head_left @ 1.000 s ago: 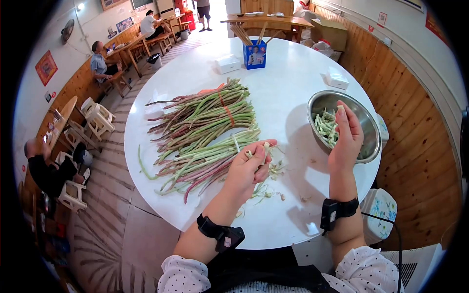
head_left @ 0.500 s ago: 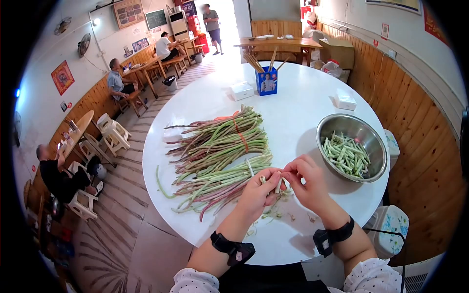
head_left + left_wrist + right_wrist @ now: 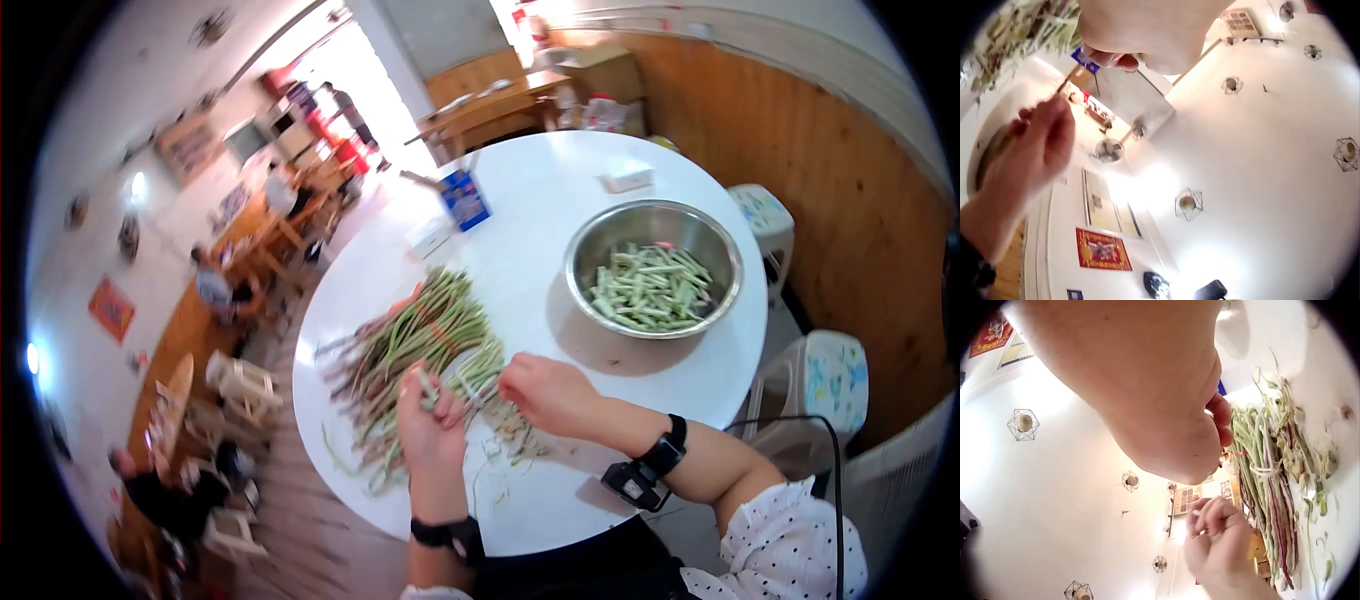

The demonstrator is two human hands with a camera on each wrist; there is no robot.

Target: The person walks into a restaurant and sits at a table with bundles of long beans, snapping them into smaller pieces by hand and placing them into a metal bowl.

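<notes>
My left hand (image 3: 432,430) is raised over the near edge of the long beans (image 3: 425,325), its fingers curled round pale green bean pieces (image 3: 428,390). In the right wrist view, a pale tip shows at the fingers of the left hand (image 3: 1219,540). To its right, my right hand (image 3: 550,393) hovers with curled fingers beside the tied bundle; nothing can be made out between its fingertips. The two hands are apart. A white tie holds the lower beans (image 3: 1263,470). Cut bean pieces (image 3: 655,290) lie in the steel bowl (image 3: 735,270) at the right.
Bean scraps (image 3: 515,435) lie on the round white table (image 3: 530,510), near my right hand. A blue box of chopsticks (image 3: 466,200) and white tissue packs (image 3: 628,180) stand toward the back. Patterned stools (image 3: 835,375) are at the right; seated people are far left.
The head view has tilted and turned, with the bowl now nearer the middle. My hands, together half a second ago, have separated. Earlier my right hand was over the bowl.
</notes>
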